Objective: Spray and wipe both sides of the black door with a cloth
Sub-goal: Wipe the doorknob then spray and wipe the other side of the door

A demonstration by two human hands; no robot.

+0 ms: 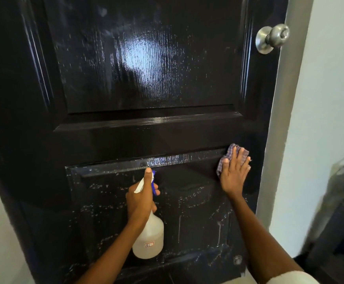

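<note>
right fingers: because they lie straight and spread, the fingers (241, 158) flatten the cloth against the door, pressing rather than pinching, which suits a wiping stroke.
right hand: the right hand (234, 173) sits at the top right corner of the lower panel, well below the knob, palm to the door.
cloth: checked cloth (233, 152) is bunched under and above the fingertips, touching the door just where the panel moulding meets the right stile; judged mid-wipe.
left fingers: curled round the neck of the bottle, index finger (147, 177) stretched up along the spray head, others wrapped near the blue trigger; narrow, holding.
left hand: the left hand (141, 199) is in front of the lower panel, left of the cloth and apart from it, nozzle facing the door so it can spray again without a regrip.
spray bottle: translucent spray bottle (149, 238) hangs below the hand, small label near its base, close to the door; whether it touches, cannot tell.
black door (146, 132): glossy, lower panel speckled with droplets and runs, so sprayed but mostly unwiped; upper panel shows sheen and fewer drops.
knob: metal knob (273, 37) at door's right edge, above the cloth.
progress: this side partly done; other side not visible.
risk: runs may dry into streaks.
</note>
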